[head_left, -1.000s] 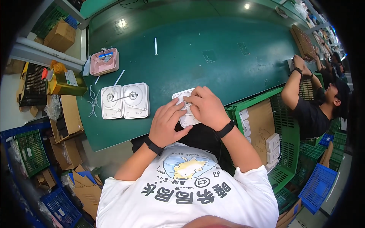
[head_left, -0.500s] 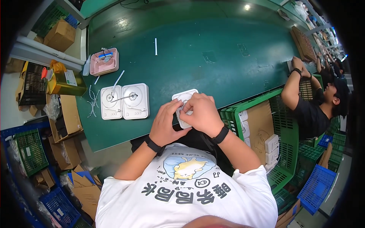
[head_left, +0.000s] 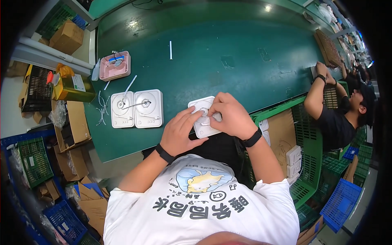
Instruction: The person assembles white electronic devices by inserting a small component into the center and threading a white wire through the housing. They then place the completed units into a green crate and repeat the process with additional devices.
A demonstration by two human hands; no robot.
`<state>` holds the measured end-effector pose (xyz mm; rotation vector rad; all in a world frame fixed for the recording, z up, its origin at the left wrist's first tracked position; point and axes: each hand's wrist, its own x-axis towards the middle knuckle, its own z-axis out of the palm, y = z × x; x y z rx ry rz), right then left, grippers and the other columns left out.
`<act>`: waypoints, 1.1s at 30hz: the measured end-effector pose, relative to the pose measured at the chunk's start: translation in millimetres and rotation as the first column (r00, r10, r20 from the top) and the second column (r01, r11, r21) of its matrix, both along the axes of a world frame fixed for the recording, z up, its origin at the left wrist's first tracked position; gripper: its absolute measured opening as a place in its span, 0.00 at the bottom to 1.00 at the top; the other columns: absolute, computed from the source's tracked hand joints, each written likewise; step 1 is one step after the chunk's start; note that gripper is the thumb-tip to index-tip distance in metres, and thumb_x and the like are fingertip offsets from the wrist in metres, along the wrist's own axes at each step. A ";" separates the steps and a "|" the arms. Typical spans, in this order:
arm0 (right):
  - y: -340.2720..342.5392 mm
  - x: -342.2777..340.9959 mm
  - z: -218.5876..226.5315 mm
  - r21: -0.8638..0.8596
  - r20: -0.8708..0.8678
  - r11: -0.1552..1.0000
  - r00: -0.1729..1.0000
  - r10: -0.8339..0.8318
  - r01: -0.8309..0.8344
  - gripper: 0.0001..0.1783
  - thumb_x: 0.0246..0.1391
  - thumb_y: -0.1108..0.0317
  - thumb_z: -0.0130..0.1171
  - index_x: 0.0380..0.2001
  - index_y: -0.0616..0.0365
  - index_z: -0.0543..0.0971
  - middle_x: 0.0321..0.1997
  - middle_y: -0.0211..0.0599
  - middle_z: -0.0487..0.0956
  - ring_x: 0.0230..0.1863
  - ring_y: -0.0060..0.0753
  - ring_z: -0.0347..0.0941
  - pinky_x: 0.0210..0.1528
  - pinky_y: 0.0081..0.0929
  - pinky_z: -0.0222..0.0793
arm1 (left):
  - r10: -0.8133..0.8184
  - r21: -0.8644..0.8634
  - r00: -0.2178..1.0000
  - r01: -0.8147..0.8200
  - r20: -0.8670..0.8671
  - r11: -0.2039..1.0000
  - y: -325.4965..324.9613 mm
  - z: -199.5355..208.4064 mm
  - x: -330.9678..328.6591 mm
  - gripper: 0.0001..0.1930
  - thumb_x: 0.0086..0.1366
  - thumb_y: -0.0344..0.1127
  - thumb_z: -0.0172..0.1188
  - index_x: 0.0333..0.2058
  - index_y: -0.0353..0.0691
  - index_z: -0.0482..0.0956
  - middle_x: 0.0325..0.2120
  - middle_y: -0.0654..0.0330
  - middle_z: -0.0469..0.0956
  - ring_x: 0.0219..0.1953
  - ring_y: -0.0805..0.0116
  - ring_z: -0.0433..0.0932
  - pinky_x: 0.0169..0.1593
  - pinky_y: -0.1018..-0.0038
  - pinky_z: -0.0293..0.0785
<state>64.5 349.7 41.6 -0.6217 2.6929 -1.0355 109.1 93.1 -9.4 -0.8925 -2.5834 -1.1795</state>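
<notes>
A white box shaped like a small record player (head_left: 201, 130) lies at the table's near edge in front of me. Along its left side lies my left hand (head_left: 179, 129), its fingers reaching onto the round disc and its thumb by the near edge, holding the box. My right hand (head_left: 231, 116) is closed in a pinch over the box's right half; whatever sits between thumb and finger is hidden. To the left, two similar white boxes (head_left: 148, 109) stand side by side, with a thin dark strip or wire running across both discs.
A pink open case (head_left: 115, 73) with small parts sits at the far left, beside white strips (head_left: 131, 83). A yellow-green can (head_left: 75, 87) stands left of the table. On my right is a green crate (head_left: 304, 163) with cardboard and white boxes; beyond it sits a co-worker (head_left: 332, 106).
My right hand has shifted right and its wrist has turned, uncovering more of the box's disc. The left hand's fingers now reach onto the disc.
</notes>
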 end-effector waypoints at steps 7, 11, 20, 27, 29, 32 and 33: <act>-6.1 -3.4 -17.8 -0.106 -0.219 0.994 0.975 -0.037 0.013 0.07 0.50 0.71 0.77 0.32 0.55 0.86 0.63 0.40 0.89 0.60 0.50 0.82 0.61 0.44 0.83 | -0.054 -0.048 0.998 0.053 -0.027 0.997 -4.3 2.4 -6.7 0.42 0.51 0.44 0.90 0.65 0.40 0.86 0.62 0.54 0.85 0.70 0.48 0.82 0.67 0.55 0.84; -5.2 -3.9 -21.4 -0.116 -0.157 0.993 0.987 -0.023 0.005 0.08 0.49 0.70 0.77 0.30 0.55 0.85 0.66 0.40 0.89 0.62 0.51 0.82 0.61 0.44 0.84 | -0.056 -0.081 0.997 0.052 -0.045 0.995 -3.9 2.3 -8.0 0.41 0.51 0.44 0.90 0.64 0.40 0.87 0.60 0.54 0.85 0.69 0.48 0.82 0.67 0.55 0.84; -3.0 -7.9 -23.8 -0.133 -0.126 0.991 0.992 -0.022 0.005 0.08 0.52 0.70 0.77 0.31 0.56 0.84 0.66 0.40 0.89 0.62 0.51 0.82 0.60 0.43 0.83 | -0.064 -0.192 0.994 0.045 -0.094 0.980 2.8 5.6 -4.5 0.40 0.55 0.48 0.86 0.65 0.40 0.86 0.60 0.54 0.84 0.69 0.46 0.81 0.66 0.53 0.83; 8.6 -14.2 -28.0 -0.198 -0.046 0.980 0.999 0.002 -0.011 0.08 0.55 0.69 0.77 0.35 0.55 0.86 0.68 0.43 0.87 0.63 0.51 0.82 0.62 0.44 0.81 | -0.107 -0.238 0.992 0.088 -0.068 0.967 4.1 8.9 -9.9 0.38 0.60 0.52 0.82 0.65 0.40 0.85 0.60 0.53 0.84 0.68 0.47 0.80 0.66 0.50 0.82; 11.2 -15.4 -29.9 -0.210 -0.035 0.977 0.999 0.010 -0.018 0.08 0.56 0.69 0.77 0.36 0.55 0.87 0.68 0.44 0.86 0.63 0.51 0.82 0.63 0.44 0.81 | -0.095 -0.258 0.988 0.061 -0.120 0.964 5.7 8.3 -7.7 0.37 0.61 0.52 0.81 0.65 0.39 0.85 0.59 0.53 0.84 0.69 0.47 0.79 0.66 0.48 0.82; 13.3 -17.0 -36.1 -0.306 0.038 0.952 0.999 0.028 -0.015 0.09 0.57 0.68 0.78 0.39 0.55 0.87 0.67 0.47 0.86 0.64 0.49 0.82 0.64 0.44 0.80 | -0.100 -0.290 0.983 0.051 -0.157 0.956 7.4 5.8 -5.7 0.37 0.61 0.52 0.80 0.66 0.40 0.84 0.59 0.53 0.84 0.69 0.46 0.79 0.68 0.48 0.81; 13.7 -17.6 -37.4 -0.301 0.032 0.953 0.999 0.038 -0.026 0.09 0.57 0.68 0.78 0.39 0.55 0.87 0.67 0.47 0.86 0.64 0.49 0.82 0.64 0.44 0.80 | -0.101 -0.305 0.979 0.044 -0.175 0.951 9.3 8.0 -5.8 0.37 0.61 0.52 0.80 0.66 0.40 0.84 0.59 0.53 0.84 0.69 0.46 0.79 0.68 0.47 0.81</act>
